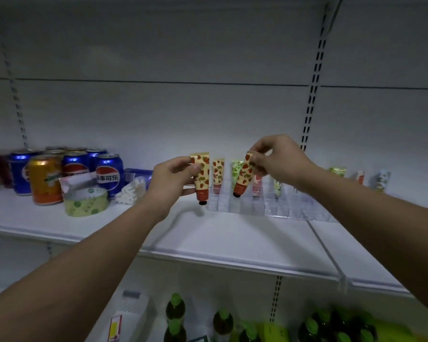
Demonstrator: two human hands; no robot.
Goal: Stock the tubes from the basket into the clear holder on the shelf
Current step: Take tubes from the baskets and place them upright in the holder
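Both arms reach in over the front lip of the white metal shelf (232,245), with a wide bare strip of shelf between that lip and the clear plastic compartmented holder (265,206) standing further back. The left hand (173,178) pinches a cream strawberry-print tube with a dark cap (202,177) between thumb and fingers; the tube hangs upright, cap down, just off the holder's left end and above the shelf. The right hand (277,160) pinches a second strawberry-print tube (244,177) by its crimped top, fingers curled round it; this one tilts, its cap low over the holder's front-left slots, though whether it touches the plastic I cannot tell.

Behind the hands, about seven more tubes stand in the holder: a strawberry one (218,175), a green one (236,169), a pink one (257,186), another green one (277,187), and three towards the right end, blurred. The front rows look open.

To the left, well apart, stand six or so blue cola cans (109,172), one orange soda can (45,181), a green-spotted tape roll (85,201) and a bag of cotton swabs (131,191). On the lower shelf stand green-capped bottles (175,309) beside a white plastic basket (134,309).
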